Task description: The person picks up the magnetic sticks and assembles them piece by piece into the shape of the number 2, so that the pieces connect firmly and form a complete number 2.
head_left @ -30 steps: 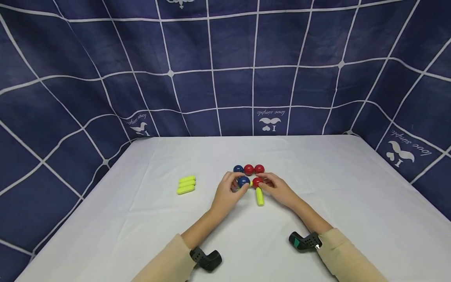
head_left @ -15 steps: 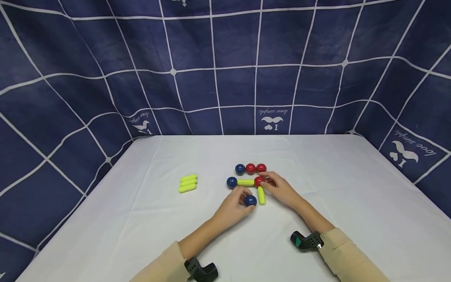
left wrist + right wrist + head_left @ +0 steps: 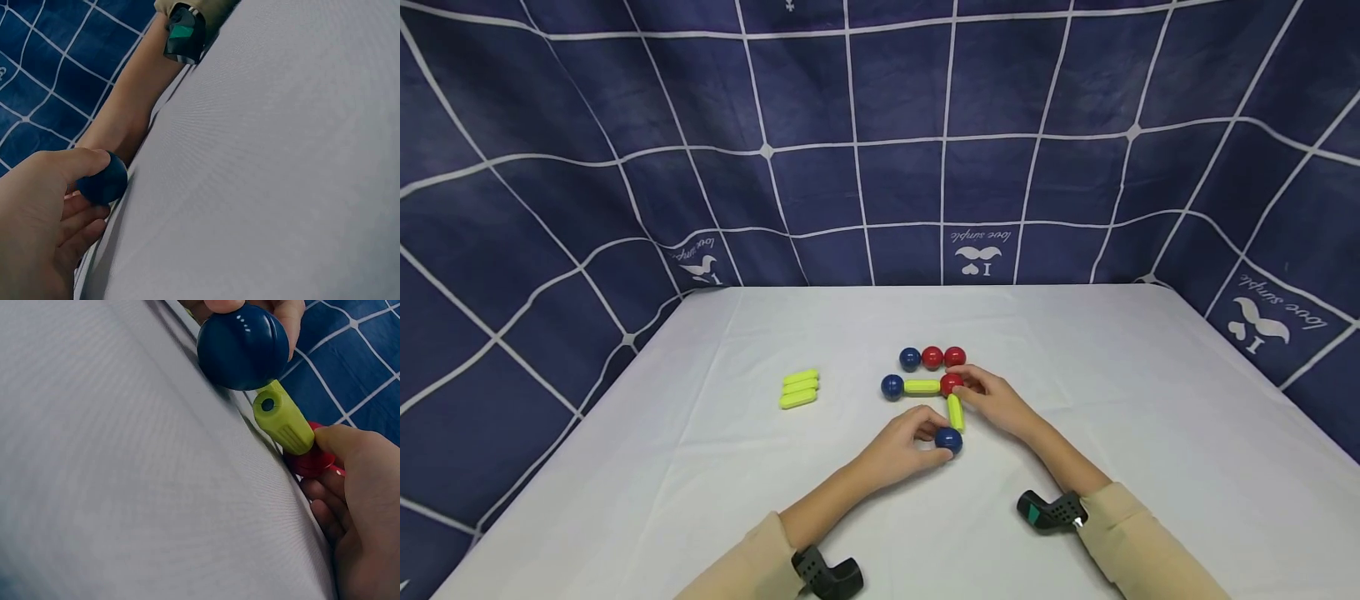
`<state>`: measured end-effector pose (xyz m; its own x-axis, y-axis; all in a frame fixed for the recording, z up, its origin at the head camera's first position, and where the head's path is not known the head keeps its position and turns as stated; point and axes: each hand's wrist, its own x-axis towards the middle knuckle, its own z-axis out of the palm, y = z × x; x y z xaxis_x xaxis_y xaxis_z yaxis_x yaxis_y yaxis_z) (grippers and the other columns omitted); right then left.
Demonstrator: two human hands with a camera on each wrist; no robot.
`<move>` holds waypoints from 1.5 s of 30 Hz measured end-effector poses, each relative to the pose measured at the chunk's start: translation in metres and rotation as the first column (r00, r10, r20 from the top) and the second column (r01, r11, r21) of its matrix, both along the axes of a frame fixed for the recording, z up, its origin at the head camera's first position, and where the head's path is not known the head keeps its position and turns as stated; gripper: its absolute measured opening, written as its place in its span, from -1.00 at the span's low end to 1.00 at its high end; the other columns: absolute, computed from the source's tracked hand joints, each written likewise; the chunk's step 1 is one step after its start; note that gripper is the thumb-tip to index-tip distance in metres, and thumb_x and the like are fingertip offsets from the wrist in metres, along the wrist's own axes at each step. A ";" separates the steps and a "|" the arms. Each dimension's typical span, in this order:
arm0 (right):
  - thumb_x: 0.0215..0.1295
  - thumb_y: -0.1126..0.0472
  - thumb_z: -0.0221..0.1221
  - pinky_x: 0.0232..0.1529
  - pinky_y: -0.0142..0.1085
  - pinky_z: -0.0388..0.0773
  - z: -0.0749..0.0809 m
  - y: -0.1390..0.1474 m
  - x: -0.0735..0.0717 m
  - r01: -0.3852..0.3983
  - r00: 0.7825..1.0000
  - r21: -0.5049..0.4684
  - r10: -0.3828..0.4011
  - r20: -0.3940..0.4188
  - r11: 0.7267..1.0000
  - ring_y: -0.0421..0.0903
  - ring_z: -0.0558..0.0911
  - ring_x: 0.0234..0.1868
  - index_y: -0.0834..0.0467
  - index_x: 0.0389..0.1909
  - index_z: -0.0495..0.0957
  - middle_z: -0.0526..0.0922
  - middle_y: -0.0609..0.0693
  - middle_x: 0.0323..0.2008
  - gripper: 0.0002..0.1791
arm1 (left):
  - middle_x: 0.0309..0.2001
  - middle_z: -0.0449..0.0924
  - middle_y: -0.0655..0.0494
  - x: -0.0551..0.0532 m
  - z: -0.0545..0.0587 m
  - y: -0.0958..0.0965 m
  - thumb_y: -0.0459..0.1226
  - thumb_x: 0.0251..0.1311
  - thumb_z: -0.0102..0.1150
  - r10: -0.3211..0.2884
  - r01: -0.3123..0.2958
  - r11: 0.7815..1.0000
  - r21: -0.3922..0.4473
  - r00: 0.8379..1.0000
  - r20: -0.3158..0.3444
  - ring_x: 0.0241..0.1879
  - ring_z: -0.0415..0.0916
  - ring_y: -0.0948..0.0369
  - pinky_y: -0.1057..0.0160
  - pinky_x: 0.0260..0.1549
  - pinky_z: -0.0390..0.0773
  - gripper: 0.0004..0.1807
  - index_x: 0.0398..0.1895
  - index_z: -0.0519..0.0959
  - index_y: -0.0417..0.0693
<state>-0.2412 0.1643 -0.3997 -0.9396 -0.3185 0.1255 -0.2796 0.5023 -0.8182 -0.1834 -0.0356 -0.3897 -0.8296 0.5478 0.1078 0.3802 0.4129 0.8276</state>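
My left hand [image 3: 904, 447] pinches a blue ball [image 3: 948, 440] between thumb and fingers, right at the near end of a yellow-green rod [image 3: 955, 412]. In the right wrist view that rod [image 3: 285, 422] shows a dark round spot on its end face, close to the blue ball [image 3: 242, 347]. My right hand [image 3: 995, 402] holds a red ball [image 3: 951, 384], where the near rod and a second yellow-green rod [image 3: 922, 387] meet. At the left end of the second rod sits another blue ball [image 3: 892, 387]. The left wrist view shows my thumb over the held blue ball [image 3: 105, 180].
Behind the joined pieces, a blue ball [image 3: 910, 359] and two red balls [image 3: 932, 357] stand in a row. Several yellow-green rods [image 3: 799, 389] lie side by side on the left of the white-covered table [image 3: 737, 492]. A dark blue checked cloth [image 3: 895, 183] hangs behind.
My left hand has moved from the left end of the second rod toward me and right, bringing a blue ball to the near rod's end. My right hand keeps holding the red ball.
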 end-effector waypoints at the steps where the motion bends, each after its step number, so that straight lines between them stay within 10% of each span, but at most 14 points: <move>1: 0.28 0.14 0.05 -0.16 -0.30 0.41 0.000 0.000 0.000 0.002 1.000 0.000 -0.002 0.000 1.000 -0.09 0.45 -0.21 0.11 0.13 0.40 0.54 0.10 -0.04 -0.60 | -0.14 0.52 0.14 0.000 0.001 0.000 -0.21 0.06 0.24 0.008 -0.008 1.000 -0.006 1.000 -0.007 -0.12 0.49 0.28 0.41 -0.06 0.46 -0.66 -0.08 0.45 -0.02; 13: 0.30 0.09 0.03 -0.11 -0.27 0.39 0.000 0.000 -0.001 -0.004 1.000 0.007 0.004 0.002 1.000 -0.10 0.46 -0.16 0.08 0.14 0.40 0.53 0.09 -0.03 -0.60 | -0.28 0.54 0.04 0.005 -0.004 0.011 -0.22 -0.01 0.31 0.069 -0.070 0.991 0.111 0.998 0.008 -0.33 0.48 0.33 0.51 -0.30 0.50 -0.72 -0.26 0.53 -0.18; 37: 0.31 0.12 0.03 -0.03 -0.31 0.44 0.002 -0.002 0.002 -0.004 0.998 -0.052 0.001 -0.056 0.999 -0.02 0.50 -0.06 0.16 0.19 0.32 0.39 0.14 0.14 -0.54 | -0.20 0.55 0.11 0.005 0.002 0.013 -0.09 0.15 0.14 0.102 -0.101 0.994 0.030 0.994 -0.038 -0.21 0.48 0.31 0.43 -0.19 0.49 -0.68 -0.13 0.48 -0.09; 45: 0.29 0.14 0.05 -0.04 -0.27 0.46 0.003 -0.004 0.002 0.025 0.999 -0.048 -0.027 -0.047 0.999 -0.02 0.51 -0.07 0.16 0.18 0.33 0.40 0.13 0.13 -0.56 | -0.36 0.53 0.07 -0.020 0.020 -0.012 -0.26 0.17 0.08 0.243 -0.225 0.967 0.118 0.955 -0.172 -0.37 0.40 0.29 0.43 -0.36 0.44 -0.77 -0.14 0.51 -0.18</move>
